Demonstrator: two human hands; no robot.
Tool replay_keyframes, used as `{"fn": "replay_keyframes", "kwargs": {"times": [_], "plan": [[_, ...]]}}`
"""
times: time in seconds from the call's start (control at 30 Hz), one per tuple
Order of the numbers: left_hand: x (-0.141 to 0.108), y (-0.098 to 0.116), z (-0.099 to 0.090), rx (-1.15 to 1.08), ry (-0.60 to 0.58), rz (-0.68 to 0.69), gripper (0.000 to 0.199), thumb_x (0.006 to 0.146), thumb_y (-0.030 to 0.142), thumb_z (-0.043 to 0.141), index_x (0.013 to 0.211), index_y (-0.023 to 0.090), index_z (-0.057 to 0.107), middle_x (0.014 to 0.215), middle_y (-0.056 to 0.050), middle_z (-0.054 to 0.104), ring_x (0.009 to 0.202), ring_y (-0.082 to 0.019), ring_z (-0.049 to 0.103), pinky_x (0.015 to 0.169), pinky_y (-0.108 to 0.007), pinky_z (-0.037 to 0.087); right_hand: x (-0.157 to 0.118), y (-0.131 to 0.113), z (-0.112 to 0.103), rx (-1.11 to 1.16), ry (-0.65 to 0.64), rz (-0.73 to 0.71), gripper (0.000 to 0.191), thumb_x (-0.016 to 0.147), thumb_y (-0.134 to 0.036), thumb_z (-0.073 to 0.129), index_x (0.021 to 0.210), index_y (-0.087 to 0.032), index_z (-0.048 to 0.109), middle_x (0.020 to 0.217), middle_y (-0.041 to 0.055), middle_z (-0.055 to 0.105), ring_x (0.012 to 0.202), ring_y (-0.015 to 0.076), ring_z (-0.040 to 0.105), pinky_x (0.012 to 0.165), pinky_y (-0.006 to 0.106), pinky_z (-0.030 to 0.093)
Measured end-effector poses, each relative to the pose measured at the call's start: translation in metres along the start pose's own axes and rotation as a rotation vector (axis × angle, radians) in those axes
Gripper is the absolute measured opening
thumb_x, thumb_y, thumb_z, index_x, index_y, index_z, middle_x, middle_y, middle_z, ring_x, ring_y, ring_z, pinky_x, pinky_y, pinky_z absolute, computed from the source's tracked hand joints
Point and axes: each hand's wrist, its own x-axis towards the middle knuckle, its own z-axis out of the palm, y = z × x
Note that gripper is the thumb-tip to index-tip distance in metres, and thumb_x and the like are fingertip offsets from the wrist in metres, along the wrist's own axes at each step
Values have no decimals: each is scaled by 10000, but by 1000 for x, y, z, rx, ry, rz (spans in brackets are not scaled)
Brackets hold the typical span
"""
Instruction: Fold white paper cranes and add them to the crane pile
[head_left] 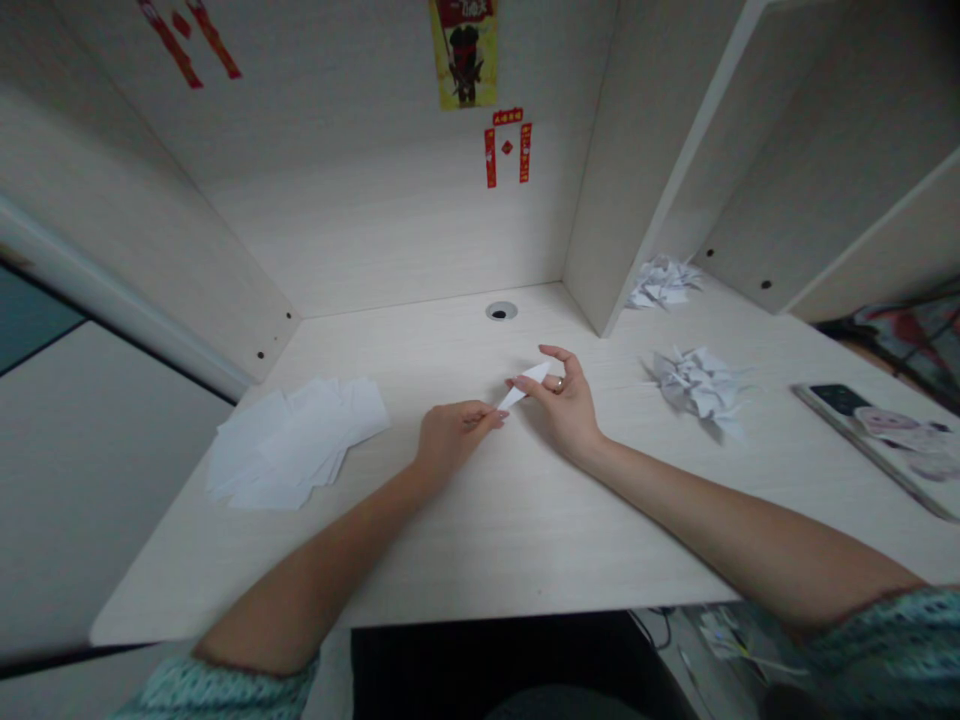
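White paper, folded to a narrow, pointed piece (537, 372), occupies the centre of the head view, held between the person's two hands over the pale wood-grain tabletop (480, 540). Its long axis runs obliquely, from a near end at the left fingertips to a far end pointing rightward and away from the body. The left hand (452, 435) pinches the near end between thumb and fingertip, its other fingers curled. The right hand (571, 405), wearing a ring (559, 384), lies along the farther part: the thumb presses the paper, the index finger is raised and bent clear of it, and the remaining fingers are partly hidden. Both hands touch the piece, so neither is nearer; it lies between them, to the right of the left fingertips. Whether it also touches the surface beneath cannot be told.

To the left, near the left forearm, flat white sheets (300, 435) overlap in a loose pile. To the right, well apart from the right hand, lies a heap of folded pieces (701, 383); a second heap (664, 282) sits farther back, beside the upright partition (637, 150). A phone (877, 450) rests at far right.
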Motion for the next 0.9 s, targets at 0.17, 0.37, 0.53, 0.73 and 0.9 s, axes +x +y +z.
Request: {"fn": "replay_keyframes", "kwargs": {"times": [0.17, 0.37, 0.53, 0.73, 0.9], "plan": [[-4, 5, -3, 33, -7, 31, 330, 831, 495, 519, 792, 253, 739, 792, 1, 749, 717, -163, 668, 647, -238, 446, -2, -2, 2, 1, -29, 4, 683, 588, -394, 790, 1144, -244, 422, 625, -47, 679, 637, 181, 689, 676, 304, 522], [-1, 4, -3, -108, -43, 23, 352, 819, 497, 526, 783, 221, 741, 780, -18, 749, 649, -161, 649, 571, -239, 425, 0, 1, 1, 12, -35, 18, 714, 587, -410, 788, 1176, -241, 423, 616, -51, 672, 651, 188, 692, 709, 337, 530], [-1, 4, -3, -70, -67, 26, 321, 799, 486, 563, 728, 224, 735, 751, -18, 744, 664, -162, 656, 618, -244, 446, 12, 1, -6, 29, 64, -19, 660, 617, -418, 773, 1156, -237, 440, 672, -31, 688, 702, 182, 691, 747, 340, 514], [0, 1, -3, -265, 101, -9, 285, 828, 443, 545, 854, 210, 708, 798, -29, 735, 767, -167, 679, 709, -254, 486, 13, 1, -8, -43, -95, -44, 610, 742, -452, 659, 1240, -249, 370, 651, -52, 660, 521, 116, 574, 546, 242, 448], [3, -3, -2, -465, 95, -29, 373, 815, 405, 556, 1114, 196, 631, 838, -33, 712, 670, -138, 652, 662, -252, 509, 3, 5, -5, -185, -438, -1, 475, 771, -424, 634, 1173, -261, 440, 635, -72, 620, 436, 90, 477, 428, 200, 351]]}}
